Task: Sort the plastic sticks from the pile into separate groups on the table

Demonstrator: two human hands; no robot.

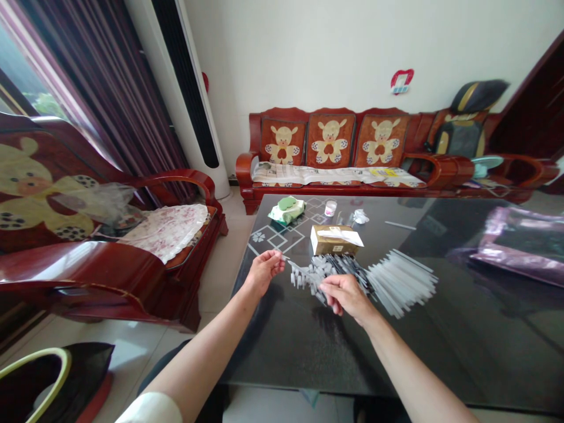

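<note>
My left hand (266,271) is above the table's left part, thumb and fingers pinched on one end of a thin translucent strip (297,267). The strip slants down to the right towards my right hand (346,294), whose fingers are closed at its other end; the exact grip there is partly hidden. Just behind lies a pile of short grey-white pieces (304,276). Dark thin sticks (341,264) lie beside it, partly covered by my right hand. Right of that hand, long translucent strips (403,282) are spread in a fan on the table.
On the dark glossy table (282,352) stand a gold box (335,241) with white paper on it, a green wipes pack (287,210), a small cup (330,208) and crumpled tissue (360,217). One loose strip (400,225) and a pink plastic package (520,241) lie to the right.
</note>
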